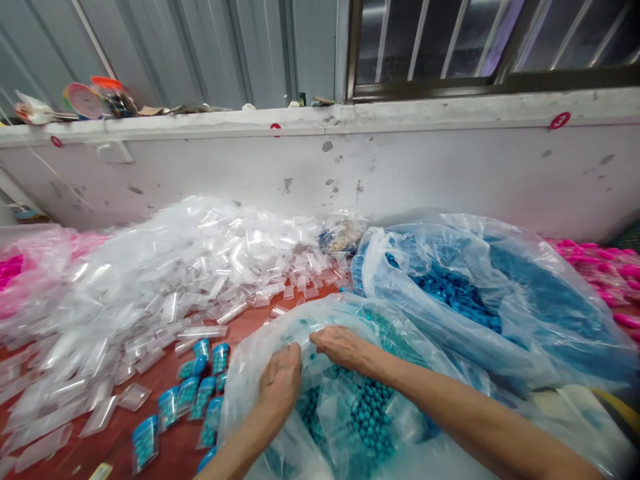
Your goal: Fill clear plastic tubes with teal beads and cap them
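Both hands, left hand (281,385) and right hand (341,347), grip the teal bead bag (350,407); about a dozen filled packets (193,393) lie at nine o'clock, a heap of empty sleeves (190,267) beyond.

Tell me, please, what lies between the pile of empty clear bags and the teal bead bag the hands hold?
In the head view, small filled packets of teal beads lie on the red table, between the empty bags and the bead bag.
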{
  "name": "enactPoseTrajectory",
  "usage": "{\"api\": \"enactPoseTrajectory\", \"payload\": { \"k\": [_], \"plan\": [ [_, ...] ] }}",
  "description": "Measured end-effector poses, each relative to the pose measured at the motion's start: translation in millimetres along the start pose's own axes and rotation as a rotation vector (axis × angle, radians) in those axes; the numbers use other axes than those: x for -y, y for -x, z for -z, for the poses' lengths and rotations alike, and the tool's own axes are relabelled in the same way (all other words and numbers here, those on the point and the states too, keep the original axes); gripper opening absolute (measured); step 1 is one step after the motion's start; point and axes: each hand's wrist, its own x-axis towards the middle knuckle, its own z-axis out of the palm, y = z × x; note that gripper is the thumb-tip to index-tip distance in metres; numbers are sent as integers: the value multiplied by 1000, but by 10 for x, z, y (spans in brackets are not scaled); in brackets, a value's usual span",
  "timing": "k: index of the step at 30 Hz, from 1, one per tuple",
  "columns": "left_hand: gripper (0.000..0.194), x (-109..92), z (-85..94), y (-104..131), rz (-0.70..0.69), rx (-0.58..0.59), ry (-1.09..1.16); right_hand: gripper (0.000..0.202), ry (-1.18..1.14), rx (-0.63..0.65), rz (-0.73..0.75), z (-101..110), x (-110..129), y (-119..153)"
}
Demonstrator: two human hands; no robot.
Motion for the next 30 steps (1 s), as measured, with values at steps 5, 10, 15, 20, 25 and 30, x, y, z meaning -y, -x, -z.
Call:
{"api": "enactPoseTrajectory", "payload": {
  "k": [5, 10, 15, 20, 25, 30],
  "plan": [
    [23, 141, 77, -69, 61, 67, 115, 18, -82, -44, 19, 23, -51, 58],
    [25, 234, 170, -186, -130, 160, 513, 39, -306, -81, -57, 185, 94, 42],
    [35, 242, 186, -138, -297, 376, 618, 39, -665, 148, -57, 213, 96, 8],
    [41, 208, 234, -85, -215, 188, 131, 19, -404, 44, 52, 126, 34, 45],
    [19, 131, 290, -113, -158, 277, 133, 13, -260, -9, 82, 84, 10, 18],
    [23, 142, 260, -112, -13, 123, -2, 15, -56, -95, 50, -6, -160, 18]
  ]
}}
